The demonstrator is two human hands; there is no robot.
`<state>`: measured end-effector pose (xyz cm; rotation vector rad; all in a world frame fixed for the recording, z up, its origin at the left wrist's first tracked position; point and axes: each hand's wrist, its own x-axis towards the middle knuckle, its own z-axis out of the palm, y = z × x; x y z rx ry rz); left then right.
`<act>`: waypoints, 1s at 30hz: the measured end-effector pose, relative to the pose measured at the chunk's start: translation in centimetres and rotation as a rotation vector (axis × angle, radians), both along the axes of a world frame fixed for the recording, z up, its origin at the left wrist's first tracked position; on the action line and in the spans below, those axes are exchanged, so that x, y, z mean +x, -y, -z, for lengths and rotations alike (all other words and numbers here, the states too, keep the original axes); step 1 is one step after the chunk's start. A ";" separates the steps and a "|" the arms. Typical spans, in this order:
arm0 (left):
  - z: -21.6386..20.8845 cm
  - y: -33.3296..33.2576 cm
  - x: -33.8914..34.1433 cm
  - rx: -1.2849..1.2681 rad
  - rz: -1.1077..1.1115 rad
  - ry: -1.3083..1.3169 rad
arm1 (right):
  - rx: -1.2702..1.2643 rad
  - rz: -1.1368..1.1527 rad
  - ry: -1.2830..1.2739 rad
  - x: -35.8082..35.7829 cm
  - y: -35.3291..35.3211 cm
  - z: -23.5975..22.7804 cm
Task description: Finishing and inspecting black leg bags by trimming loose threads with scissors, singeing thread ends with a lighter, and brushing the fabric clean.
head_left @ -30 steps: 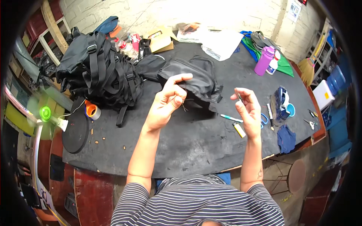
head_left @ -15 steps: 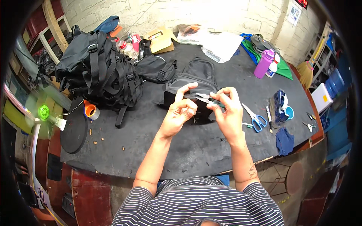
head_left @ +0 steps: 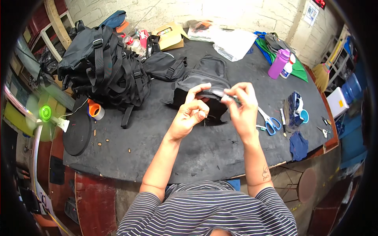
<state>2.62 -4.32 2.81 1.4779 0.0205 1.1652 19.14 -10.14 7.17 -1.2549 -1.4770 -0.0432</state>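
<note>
My right hand (head_left: 243, 112) pinches small thread snips (head_left: 223, 93), their pale blades blurred and pointing left. Close to the blades, my left hand (head_left: 186, 118) is bent with its index finger raised and the other fingers curled in. What those fingers hold, if anything, I cannot make out. Behind and below both hands lies a black bag (head_left: 208, 70) with a dark opening toward me. Some loose thread ends hang near my left fingers. The hands hide part of the bag's near edge.
A big black strapped backpack (head_left: 106, 70) stands at left, near an orange tape roll (head_left: 95, 109). To the right lie blue-handled scissors (head_left: 271, 125), a marker (head_left: 282, 118) and a tape dispenser (head_left: 295, 112). Farther back stand a purple bottle (head_left: 278, 65) and an open carton (head_left: 169, 35).
My right hand has moved slightly up and right with the snips, whose blades have turned and are now smeared. The left hand has shifted only a little.
</note>
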 end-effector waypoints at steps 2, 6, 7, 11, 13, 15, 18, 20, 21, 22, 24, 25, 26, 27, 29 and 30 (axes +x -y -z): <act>0.1 -0.2 0.2 0.084 -0.091 0.021 | 0.055 -0.026 -0.121 1.0 -1.5 0.1; 1.4 0.0 1.6 -0.228 -0.096 0.332 | -0.444 -0.263 -0.246 1.7 -4.0 -0.6; 1.6 0.5 1.9 -0.380 -0.178 0.388 | -0.438 -0.350 -0.377 1.8 -4.3 -0.2; -0.2 1.1 2.4 -0.029 -0.212 0.323 | -0.101 -0.465 -0.984 -0.5 -4.3 2.8; -1.8 2.1 2.3 -0.051 -0.256 -0.017 | -0.058 -0.483 -1.296 -1.0 -2.5 5.2; -1.4 1.9 2.6 -0.201 -0.091 -0.094 | -0.196 -0.392 -1.500 -0.3 -1.9 9.7; -0.8 2.7 0.9 -0.310 -0.125 -0.300 | -0.423 -0.326 -1.576 1.7 0.2 16.3; 0.3 4.3 -2.4 -0.315 -0.292 -0.273 | -0.532 -0.224 -1.477 3.0 2.7 17.9; 0.7 5.0 -4.5 -0.315 -0.458 -0.309 | -0.534 -0.095 -1.348 3.7 3.9 17.8; 1.6 5.2 -6.8 -0.259 -0.606 -0.317 | -0.488 -0.025 -1.303 4.6 4.9 18.0; 3.7 5.7 -12.3 -0.327 -0.921 -0.407 | -0.456 0.004 -1.221 6.4 6.5 17.6; 4.8 6.2 -15.4 -0.335 -1.104 -0.503 | -0.427 0.000 -1.181 7.0 7.0 17.4; 5.4 7.0 -18.2 -0.364 -1.229 -0.592 | -0.409 0.036 -1.134 7.7 7.5 18.3; 6.7 8.1 -22.5 -0.404 -1.399 -0.800 | -0.393 0.074 -1.079 7.8 7.7 18.6; 9.2 11.2 -29.3 -0.112 -1.847 -1.192 | -0.356 0.127 -1.017 7.6 7.8 19.9; 8.2 12.7 -31.2 -0.581 -1.751 -1.524 | -0.391 0.102 -1.010 7.6 8.1 20.2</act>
